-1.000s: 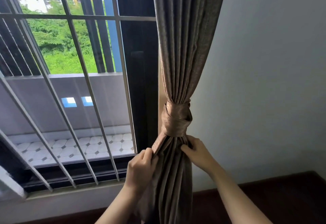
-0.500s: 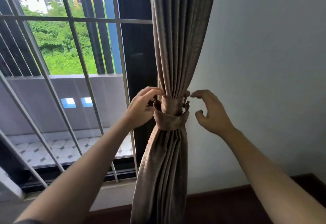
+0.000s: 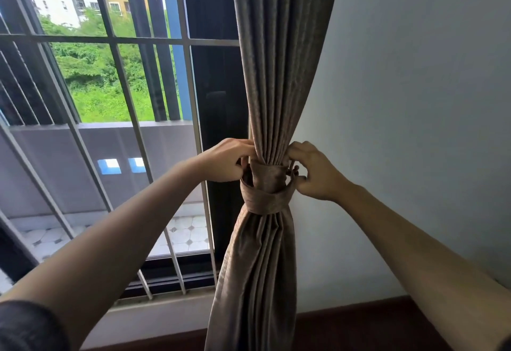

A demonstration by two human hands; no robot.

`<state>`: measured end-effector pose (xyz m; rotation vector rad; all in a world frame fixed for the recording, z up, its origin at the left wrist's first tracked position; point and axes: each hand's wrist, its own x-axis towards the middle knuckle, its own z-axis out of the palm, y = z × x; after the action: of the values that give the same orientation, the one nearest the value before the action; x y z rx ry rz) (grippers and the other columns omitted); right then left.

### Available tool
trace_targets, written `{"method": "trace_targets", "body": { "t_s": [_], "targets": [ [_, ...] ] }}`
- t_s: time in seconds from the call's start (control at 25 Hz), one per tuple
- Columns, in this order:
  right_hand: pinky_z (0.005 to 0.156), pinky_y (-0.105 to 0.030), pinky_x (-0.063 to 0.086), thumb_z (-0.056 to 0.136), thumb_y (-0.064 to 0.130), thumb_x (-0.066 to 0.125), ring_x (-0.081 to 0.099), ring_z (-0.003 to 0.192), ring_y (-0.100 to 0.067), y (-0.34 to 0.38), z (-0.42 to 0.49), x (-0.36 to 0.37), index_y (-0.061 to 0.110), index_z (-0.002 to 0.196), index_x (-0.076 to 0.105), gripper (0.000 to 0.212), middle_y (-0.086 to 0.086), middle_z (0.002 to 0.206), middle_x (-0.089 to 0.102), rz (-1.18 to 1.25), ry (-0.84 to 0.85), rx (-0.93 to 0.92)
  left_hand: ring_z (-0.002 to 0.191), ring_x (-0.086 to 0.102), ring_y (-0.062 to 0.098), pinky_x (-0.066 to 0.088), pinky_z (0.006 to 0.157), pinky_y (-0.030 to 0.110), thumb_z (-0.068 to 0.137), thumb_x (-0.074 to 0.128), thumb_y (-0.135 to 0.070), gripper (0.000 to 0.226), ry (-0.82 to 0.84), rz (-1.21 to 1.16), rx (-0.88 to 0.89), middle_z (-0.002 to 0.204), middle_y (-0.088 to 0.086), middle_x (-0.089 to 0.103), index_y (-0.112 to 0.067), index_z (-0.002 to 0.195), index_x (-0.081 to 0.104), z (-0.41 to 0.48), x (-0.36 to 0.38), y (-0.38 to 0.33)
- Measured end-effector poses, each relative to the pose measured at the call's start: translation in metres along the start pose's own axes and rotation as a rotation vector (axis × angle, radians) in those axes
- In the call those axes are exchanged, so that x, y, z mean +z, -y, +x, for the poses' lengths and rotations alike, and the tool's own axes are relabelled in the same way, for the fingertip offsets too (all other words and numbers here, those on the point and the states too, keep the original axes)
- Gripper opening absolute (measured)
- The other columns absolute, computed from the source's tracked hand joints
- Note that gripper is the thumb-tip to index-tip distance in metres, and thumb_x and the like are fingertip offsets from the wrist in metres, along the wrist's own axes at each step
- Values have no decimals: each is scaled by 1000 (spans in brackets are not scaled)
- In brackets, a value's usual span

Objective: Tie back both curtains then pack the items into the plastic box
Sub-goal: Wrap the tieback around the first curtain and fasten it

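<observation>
A brown curtain (image 3: pixel 279 79) hangs gathered at the right edge of the window, bound at mid height by a matching fabric tieback (image 3: pixel 265 191) wrapped around it. My left hand (image 3: pixel 228 158) pinches the curtain folds at the tieback's upper left edge. My right hand (image 3: pixel 313 172) curls its fingers on the curtain's right side just above the tieback, next to a small dark hook (image 3: pixel 295 170) by the wall. No plastic box or loose items are in view.
A metal window grille (image 3: pixel 119 41) fills the left, with a balcony and greenery beyond. A pale wall (image 3: pixel 414 101) stands right of the curtain, with a dark skirting board (image 3: pixel 359 320) along the floor.
Both hands rose from the curtain below the tieback to its top edge. In the last half second the right hand closed in from open air onto the curtain's right side.
</observation>
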<state>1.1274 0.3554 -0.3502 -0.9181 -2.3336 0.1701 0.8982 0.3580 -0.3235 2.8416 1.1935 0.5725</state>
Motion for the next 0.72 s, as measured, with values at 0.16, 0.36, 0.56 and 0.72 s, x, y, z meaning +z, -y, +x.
{"method": "trace_targets", "body": {
  "t_s": [0.16, 0.36, 0.56, 0.72],
  "targets": [
    [56, -29, 41, 59, -6, 53, 50, 68, -5, 4, 0, -9, 11, 89, 59, 35, 12, 75, 50, -53, 172, 43, 75, 50, 15, 38, 69, 17, 71, 43, 9, 39, 141, 38, -38, 94, 4, 66, -6, 97, 68, 2, -2, 1],
    [59, -24, 36, 67, 2, 54, 44, 80, -14, 13, 8, -13, 21, 108, 61, 46, 20, 87, 50, -326, 404, 51, 93, 53, 18, 38, 76, 13, 68, 44, 8, 37, 351, 151, -79, 97, 0, 64, -6, 93, 67, -6, 1, 12],
    [56, -22, 33, 71, 32, 68, 57, 81, -17, 14, 6, -7, 17, 97, 60, 31, 11, 88, 58, -407, 385, -7, 97, 56, 17, 50, 79, 35, 73, 59, -17, 32, 354, 204, -29, 108, -2, 60, -14, 105, 63, -18, 1, 5],
    [64, -25, 38, 76, 47, 69, 59, 89, -18, 11, 4, -6, 19, 104, 65, 40, 6, 102, 64, -460, 426, 21, 90, 57, 17, 48, 80, 32, 78, 68, -43, 33, 370, 167, 9, 101, -2, 65, -16, 97, 70, -6, 5, -2]
  ]
}}
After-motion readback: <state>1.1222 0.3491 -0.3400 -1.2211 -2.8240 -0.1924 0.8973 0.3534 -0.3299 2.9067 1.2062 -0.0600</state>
